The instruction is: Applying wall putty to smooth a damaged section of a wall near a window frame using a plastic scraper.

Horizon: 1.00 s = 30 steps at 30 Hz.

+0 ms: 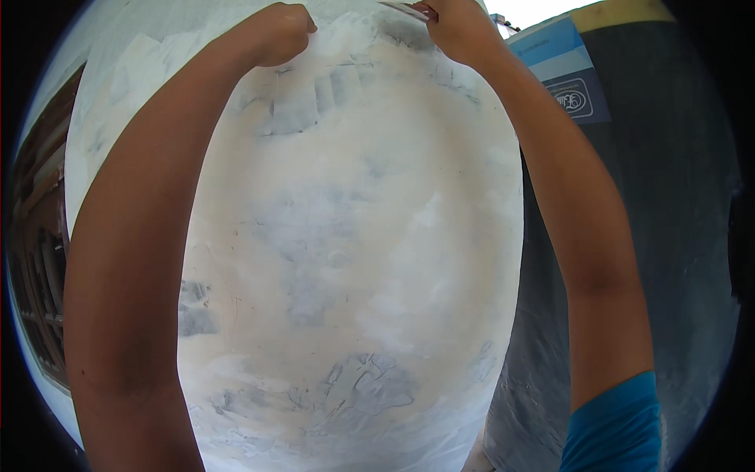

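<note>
Plastered wall (346, 236) under both closed hands (279, 31)

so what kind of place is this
Probably a building site or a room under renovation: a white plastered wall with grey patches, both hands up at it, the right hand holding a flat tool.

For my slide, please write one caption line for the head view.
Both hands, left hand and right hand, work high on a white-plastered wall.
</note>
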Each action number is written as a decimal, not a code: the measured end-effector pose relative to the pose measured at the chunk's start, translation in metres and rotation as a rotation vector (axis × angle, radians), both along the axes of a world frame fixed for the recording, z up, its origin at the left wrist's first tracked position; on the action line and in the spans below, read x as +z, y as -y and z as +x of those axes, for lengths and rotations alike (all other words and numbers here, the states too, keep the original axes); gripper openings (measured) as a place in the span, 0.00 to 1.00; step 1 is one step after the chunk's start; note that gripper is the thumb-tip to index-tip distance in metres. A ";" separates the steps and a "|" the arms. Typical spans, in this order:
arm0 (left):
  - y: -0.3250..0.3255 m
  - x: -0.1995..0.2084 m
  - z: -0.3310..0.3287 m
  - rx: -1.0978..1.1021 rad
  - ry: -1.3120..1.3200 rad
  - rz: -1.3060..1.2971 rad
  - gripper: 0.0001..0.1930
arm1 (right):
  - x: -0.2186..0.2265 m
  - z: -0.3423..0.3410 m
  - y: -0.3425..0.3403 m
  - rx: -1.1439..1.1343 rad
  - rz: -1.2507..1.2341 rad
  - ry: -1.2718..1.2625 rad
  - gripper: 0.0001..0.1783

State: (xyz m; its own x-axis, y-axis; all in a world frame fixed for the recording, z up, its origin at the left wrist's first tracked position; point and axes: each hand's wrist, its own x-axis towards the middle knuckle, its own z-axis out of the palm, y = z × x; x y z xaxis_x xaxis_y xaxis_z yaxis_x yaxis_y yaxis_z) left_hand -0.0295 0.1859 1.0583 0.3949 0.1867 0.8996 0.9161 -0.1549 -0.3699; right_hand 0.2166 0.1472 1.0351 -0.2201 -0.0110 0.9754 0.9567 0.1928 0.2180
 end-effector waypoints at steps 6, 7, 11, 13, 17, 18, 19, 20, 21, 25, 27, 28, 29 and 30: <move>-0.011 -0.001 -0.032 -0.098 -0.020 0.118 0.26 | 0.029 -0.032 -0.029 -0.085 -0.014 0.031 0.16; -0.002 -0.003 -0.021 -0.072 0.029 0.095 0.21 | 0.017 -0.039 -0.043 -0.102 -0.057 -0.027 0.14; 0.022 -0.011 -0.030 0.131 0.055 -0.007 0.18 | -0.020 -0.056 -0.005 -0.093 -0.163 0.097 0.14; 0.003 -0.013 -0.062 -0.243 -0.245 0.090 0.18 | -0.006 -0.047 0.012 -0.117 -0.152 0.069 0.16; 0.007 -0.014 -0.007 0.051 0.031 0.023 0.20 | 0.038 -0.017 0.000 -0.034 0.153 -0.059 0.16; 0.009 -0.012 -0.013 0.078 0.040 0.004 0.20 | 0.034 -0.031 -0.006 -0.152 0.152 0.032 0.16; 0.010 -0.010 -0.018 0.091 0.047 0.007 0.20 | 0.031 -0.045 -0.014 -0.275 0.153 0.122 0.16; 0.017 -0.012 -0.012 0.129 0.016 -0.023 0.21 | 0.030 -0.051 -0.034 -0.204 0.075 0.033 0.18; 0.021 -0.014 -0.015 0.177 -0.003 -0.055 0.21 | 0.018 -0.063 -0.049 -0.216 0.090 0.068 0.20; 0.009 -0.016 -0.044 0.148 0.024 -0.027 0.22 | -0.006 -0.063 -0.024 -0.171 0.004 0.175 0.20; -0.008 -0.014 -0.063 -0.425 -0.500 0.337 0.22 | 0.033 -0.012 -0.015 -0.025 0.187 0.231 0.21; -0.007 -0.011 -0.057 -0.418 -0.499 0.336 0.22 | 0.044 -0.017 -0.010 -0.068 0.149 0.087 0.20; -0.006 -0.007 -0.040 -0.194 -0.269 0.197 0.23 | 0.051 -0.021 -0.003 -0.120 0.110 -0.060 0.20; -0.007 -0.002 -0.028 0.023 -0.044 0.059 0.25 | 0.051 -0.022 -0.004 -0.142 0.046 -0.092 0.21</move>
State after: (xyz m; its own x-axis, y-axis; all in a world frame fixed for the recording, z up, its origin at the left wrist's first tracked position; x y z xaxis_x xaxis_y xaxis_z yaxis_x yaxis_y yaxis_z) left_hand -0.0573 0.1927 1.0568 0.4303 0.1435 0.8912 0.9019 -0.1107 -0.4176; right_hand 0.1945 0.1513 1.0866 -0.1327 -0.0316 0.9907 0.9899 0.0460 0.1341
